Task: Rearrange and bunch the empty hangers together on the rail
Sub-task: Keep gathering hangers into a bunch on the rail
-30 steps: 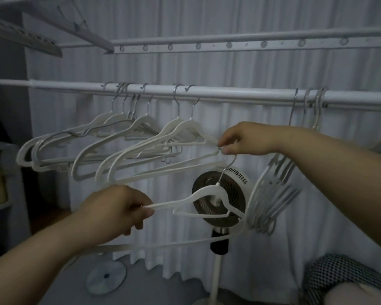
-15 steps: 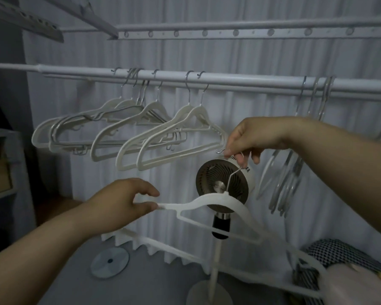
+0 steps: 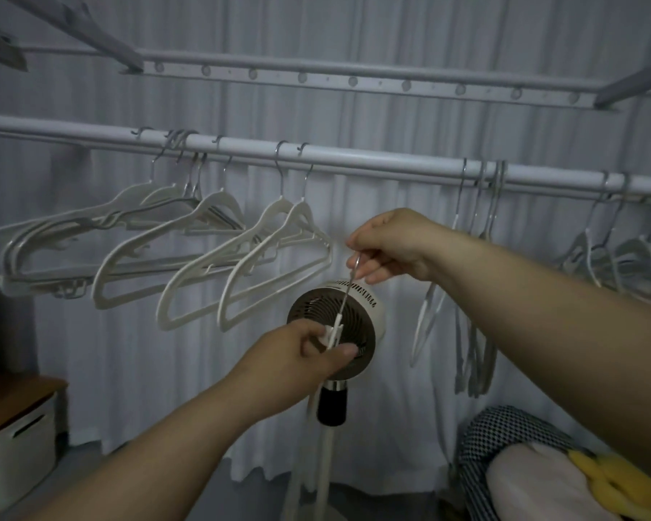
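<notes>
A white rail runs across the view. Several empty white hangers hang spread along its left half. A tighter bunch of hangers hangs edge-on at the right, with more hangers further right. Below the rail I hold one loose white hanger, turned edge-on. My right hand pinches its metal hook. My left hand grips its neck, and its body hangs down behind my left wrist.
A standing fan on a pole is right behind my hands. A white curtain covers the wall. A second drying bar runs above the rail. A white box sits low left, a checked bundle low right.
The loose hanger has swung from broadside to edge-on. My left hand slid from its arm up to its neck. My right hand keeps the hook and has risen slightly.
</notes>
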The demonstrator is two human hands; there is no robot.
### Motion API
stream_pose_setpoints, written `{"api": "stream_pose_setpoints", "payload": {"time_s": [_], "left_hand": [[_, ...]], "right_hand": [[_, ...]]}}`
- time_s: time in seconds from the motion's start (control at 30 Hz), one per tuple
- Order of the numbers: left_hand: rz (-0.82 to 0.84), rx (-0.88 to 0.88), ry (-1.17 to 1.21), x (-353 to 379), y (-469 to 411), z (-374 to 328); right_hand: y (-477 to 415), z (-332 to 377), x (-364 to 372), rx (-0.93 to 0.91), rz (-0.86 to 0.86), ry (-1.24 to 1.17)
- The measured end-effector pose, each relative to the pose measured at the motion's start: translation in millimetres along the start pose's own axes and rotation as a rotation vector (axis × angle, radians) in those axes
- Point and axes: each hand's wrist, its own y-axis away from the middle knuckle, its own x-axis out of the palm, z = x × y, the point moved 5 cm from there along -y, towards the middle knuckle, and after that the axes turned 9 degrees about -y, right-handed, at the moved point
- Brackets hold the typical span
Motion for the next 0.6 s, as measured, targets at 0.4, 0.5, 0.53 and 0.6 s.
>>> {"api": "stream_pose_setpoints", "payload": {"time_s": [0.4,0.5,0.53,0.6], "left_hand": [[-0.127,0.120,-0.339,-5.8,-42.1,-30.3],[-0.194,0.113,-0.436,-14.4,-52.3,-42.5],[-0.231,0.112,-0.483,-18.2,-56.4,-47.4],[-0.288,0.117,-0.536,-25.4,-64.5,-58.2]], "right_hand": [[-20.1,23.3,-28.6,-0.142,-0.126,-0.029],[-27.8,27.4,-58.5,-0.246,-0.260,0.131],[-30.9,28.8,-71.3,-0.299,-0.331,0.247],[-34.7,31.8,-95.4,-0.380,-0.493,0.549]]}}
